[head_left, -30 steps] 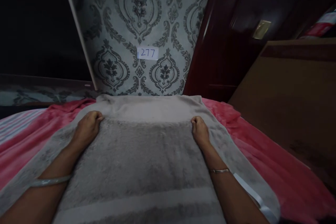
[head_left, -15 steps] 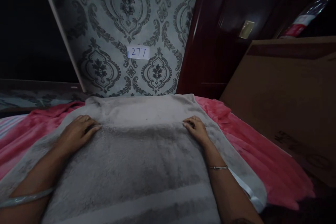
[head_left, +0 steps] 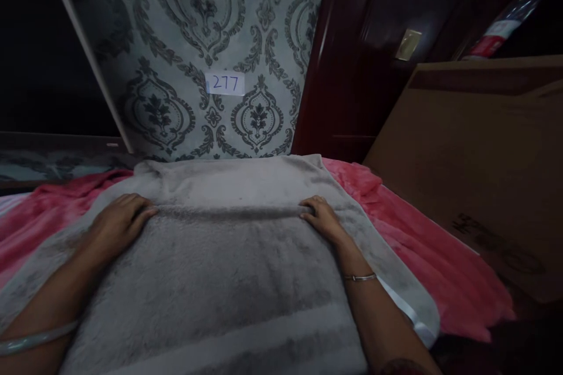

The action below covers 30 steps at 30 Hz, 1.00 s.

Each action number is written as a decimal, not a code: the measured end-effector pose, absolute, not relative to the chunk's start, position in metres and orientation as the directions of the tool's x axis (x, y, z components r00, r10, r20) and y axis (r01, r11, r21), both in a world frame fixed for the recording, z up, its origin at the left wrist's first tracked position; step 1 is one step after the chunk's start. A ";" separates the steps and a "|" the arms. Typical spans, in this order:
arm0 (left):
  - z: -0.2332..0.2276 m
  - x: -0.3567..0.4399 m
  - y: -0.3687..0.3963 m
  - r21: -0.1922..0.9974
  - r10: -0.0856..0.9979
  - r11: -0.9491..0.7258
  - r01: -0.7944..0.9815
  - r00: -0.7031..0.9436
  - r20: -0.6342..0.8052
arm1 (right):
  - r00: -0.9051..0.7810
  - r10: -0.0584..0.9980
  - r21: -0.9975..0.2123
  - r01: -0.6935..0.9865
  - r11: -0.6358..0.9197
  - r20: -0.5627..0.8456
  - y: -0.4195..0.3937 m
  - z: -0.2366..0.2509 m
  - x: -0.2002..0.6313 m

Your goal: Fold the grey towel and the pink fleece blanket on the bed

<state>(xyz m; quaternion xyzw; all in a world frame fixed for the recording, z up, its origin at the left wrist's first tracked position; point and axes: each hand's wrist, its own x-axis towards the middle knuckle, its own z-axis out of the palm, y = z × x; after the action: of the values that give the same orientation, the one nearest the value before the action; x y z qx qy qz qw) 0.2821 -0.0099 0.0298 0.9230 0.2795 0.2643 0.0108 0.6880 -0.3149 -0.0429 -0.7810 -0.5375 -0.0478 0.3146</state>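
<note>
Since the gray blanket [head_left: 220, 275] looks soft, I'd pinch its fold [head_left: 233, 212] where the left hand [head_left: 118, 220] and right hand [head_left: 326, 221] touch; I can't tell if either grip clamps it.

left hand [head_left: 116, 220], right hand [head_left: 324, 218] both curled

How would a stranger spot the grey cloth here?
Start at the patterned wall and look down to the pink fabric. The grey cloth lies over it, the person's left hand and right hand on it. Unlike the pink fabric, it's grey, with a paler band across its near part.
</note>
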 end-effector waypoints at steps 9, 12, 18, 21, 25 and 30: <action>0.028 0.280 -0.008 0.183 0.527 -0.840 0.511 0.688 0.499 | 0.429 0.746 -0.429 0.878 -0.212 0.510 -0.309 -0.048 0.686; 0.028 0.280 -0.010 0.182 0.547 -0.830 0.527 0.706 0.450 | 0.411 0.676 -0.438 0.887 -0.143 0.611 -0.311 -0.043 0.685; 0.028 0.279 -0.010 0.211 0.568 -0.822 0.529 0.739 0.362 | 0.387 0.640 -0.435 0.896 -0.091 0.664 -0.316 -0.038 0.684; 0.026 0.274 -0.003 0.189 0.544 -0.839 0.510 0.785 0.297 | 0.375 0.670 -0.427 0.899 -0.095 0.641 -0.316 -0.040 0.684; 0.025 0.265 0.002 0.159 0.534 -0.845 0.510 0.793 0.293 | 0.336 0.648 -0.378 0.922 -0.080 0.684 -0.316 -0.039 0.682; 0.037 0.259 -0.009 0.174 0.523 -0.847 0.503 0.728 0.444 | 0.306 0.549 -0.344 0.938 -0.035 0.778 -0.320 -0.032 0.677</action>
<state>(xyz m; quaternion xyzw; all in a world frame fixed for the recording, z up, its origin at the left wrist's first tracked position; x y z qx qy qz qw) 0.2593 -0.0085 0.0366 0.9292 0.2760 0.2450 0.0208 0.6767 -0.3196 -0.0324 -0.6831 -0.5443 -0.2257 0.4316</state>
